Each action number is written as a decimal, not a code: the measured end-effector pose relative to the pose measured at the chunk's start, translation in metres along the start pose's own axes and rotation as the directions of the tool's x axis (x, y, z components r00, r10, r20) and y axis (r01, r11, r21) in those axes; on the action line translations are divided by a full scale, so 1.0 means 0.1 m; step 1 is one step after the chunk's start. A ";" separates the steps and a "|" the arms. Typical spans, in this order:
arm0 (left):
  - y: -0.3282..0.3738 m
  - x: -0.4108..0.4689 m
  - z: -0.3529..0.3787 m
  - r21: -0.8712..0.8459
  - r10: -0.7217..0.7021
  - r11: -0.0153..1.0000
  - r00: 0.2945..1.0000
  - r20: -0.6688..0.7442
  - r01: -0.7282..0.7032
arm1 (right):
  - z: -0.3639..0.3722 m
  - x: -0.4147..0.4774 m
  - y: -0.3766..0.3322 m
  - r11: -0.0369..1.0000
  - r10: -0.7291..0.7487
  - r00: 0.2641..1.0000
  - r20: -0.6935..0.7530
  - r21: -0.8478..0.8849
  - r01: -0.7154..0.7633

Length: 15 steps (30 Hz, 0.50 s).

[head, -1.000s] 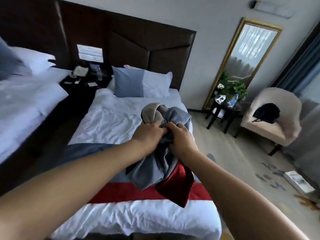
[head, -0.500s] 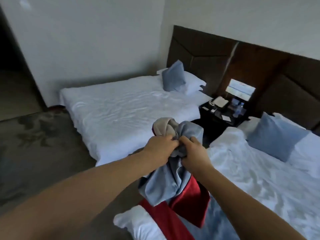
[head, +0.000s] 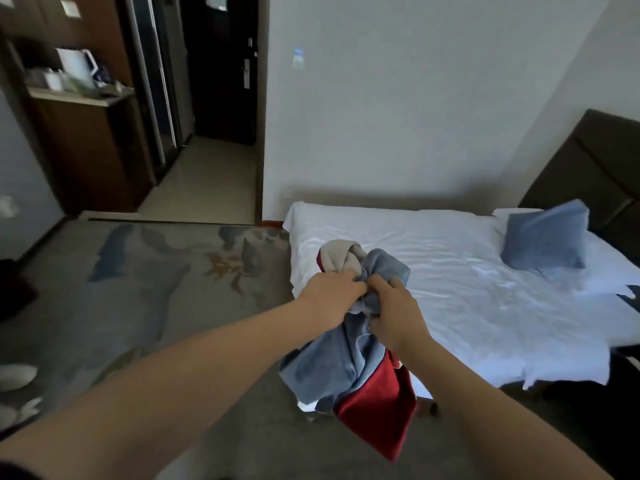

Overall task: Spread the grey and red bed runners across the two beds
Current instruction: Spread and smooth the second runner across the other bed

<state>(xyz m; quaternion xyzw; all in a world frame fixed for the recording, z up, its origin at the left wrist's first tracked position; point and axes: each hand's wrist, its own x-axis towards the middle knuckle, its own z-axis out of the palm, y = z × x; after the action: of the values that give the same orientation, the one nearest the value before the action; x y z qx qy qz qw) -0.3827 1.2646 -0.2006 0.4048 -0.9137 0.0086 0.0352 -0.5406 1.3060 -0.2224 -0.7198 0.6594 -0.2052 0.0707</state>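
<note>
Both arms extended forward, hands side by side. Left hand [head: 330, 294] and right hand [head: 394, 313] each clenched on the bunched runner [head: 353, 362], held in air over the bed [head: 485, 306] corner. No legible writing.

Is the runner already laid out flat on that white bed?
No: the bed runner is bunched up, held by the left hand and right hand above the bare white bed.
</note>
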 end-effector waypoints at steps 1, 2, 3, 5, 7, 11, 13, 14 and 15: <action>-0.23 0.15 0.02 0.004 -0.002 1.000 1.000 0.008 0.002 | 0.09 0.25 -0.03 1.000 0.008 1.000 0.005 0.011 -0.009; -0.45 0.30 0.03 0.004 -0.003 1.000 1.000 0.011 0.003 | 0.17 0.49 -0.06 1.000 0.020 1.000 0.009 0.022 -0.021; -0.66 0.45 0.04 -0.001 -0.001 1.000 1.000 0.010 0.001 | 0.23 0.74 -0.09 0.999 0.033 0.999 0.012 0.028 -0.033; -1.04 0.75 0.04 -0.011 0.023 1.000 0.999 0.023 -0.022 | 0.35 1.17 -0.12 0.998 0.061 0.998 0.021 0.028 -0.062; -1.38 1.11 0.03 0.009 0.066 0.998 0.998 0.022 -0.066 | 0.44 1.60 -0.11 0.995 0.095 0.995 0.008 0.038 -0.095; -1.87 1.85 0.00 -0.006 0.111 0.994 0.994 0.004 -0.111 | 0.50 2.39 0.04 0.984 0.175 0.984 -0.021 0.047 -0.174; -2.05 2.23 0.04 -0.006 0.138 0.990 0.990 0.004 -0.138 | 0.51 2.75 0.18 0.981 0.191 0.981 -0.028 0.043 -0.190; -2.15 2.42 0.08 0.000 0.149 0.989 0.989 0.006 -0.149 | 0.52 2.93 0.26 0.980 0.195 0.980 -0.035 0.041 -0.193; -2.24 2.62 0.12 0.014 0.157 0.988 0.988 0.004 -0.157 | 0.53 3.13 0.35 0.981 0.194 0.980 -0.040 0.033 -0.193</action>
<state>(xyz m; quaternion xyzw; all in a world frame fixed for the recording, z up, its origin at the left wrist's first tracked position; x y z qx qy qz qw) -0.3934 0.9197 -0.1963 0.3320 -0.9426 0.0173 0.0303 -0.5380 0.9869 -0.2204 -0.6467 0.7246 -0.2221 0.0865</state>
